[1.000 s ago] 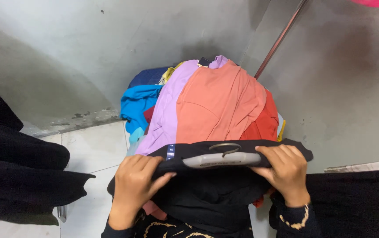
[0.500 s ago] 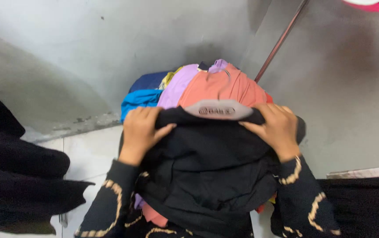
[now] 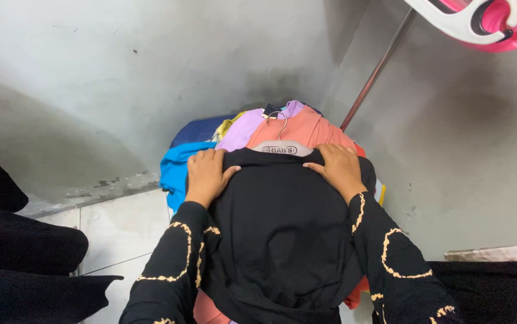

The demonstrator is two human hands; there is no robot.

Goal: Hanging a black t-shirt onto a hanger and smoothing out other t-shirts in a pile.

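So on the far left there were dark folded clothes (image 3: 24, 252), then the left hand (image 3: 205, 175) lay open, palm flat on the black garment (image 3: 276, 240). That garment sat on a grey hanger (image 3: 282, 146) atop the colourful clothes pile (image 3: 234, 135). Right hand (image 3: 338, 169) was open and flat too. Looked like smoothing the shoulders. Half a second before, the hanger sat lower.
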